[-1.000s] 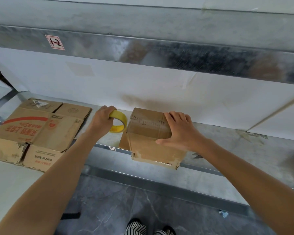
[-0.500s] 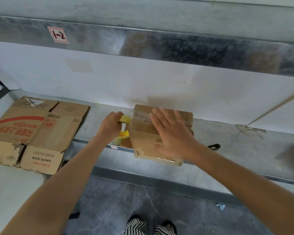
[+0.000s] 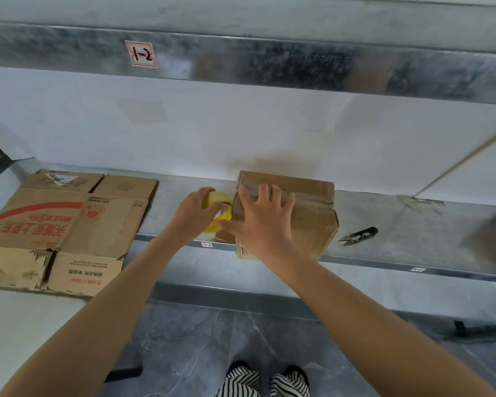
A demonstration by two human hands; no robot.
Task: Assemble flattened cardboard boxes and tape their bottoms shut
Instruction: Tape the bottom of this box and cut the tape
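Observation:
A small assembled cardboard box (image 3: 309, 216) stands on the metal shelf (image 3: 398, 239), overhanging its front edge a little. My right hand (image 3: 261, 222) lies flat on the box's left part, fingers spread, thumb down near the tape. My left hand (image 3: 194, 214) grips a yellow tape roll (image 3: 214, 200) right beside the box's left side. Whether a strip runs from the roll onto the box is hard to see. A flattened printed cardboard box (image 3: 60, 224) lies on the shelf at the left.
Small black thread snips (image 3: 358, 234) lie on the shelf right of the box. A white wall backs the shelf, and an upper metal shelf beam (image 3: 269, 61) with a label runs overhead. Grey floor and striped shoes (image 3: 264, 382) show below.
My right hand let go of the box's front corner and now presses flat on its top left. My left hand brought the tape roll up against the box. The snips came into view.

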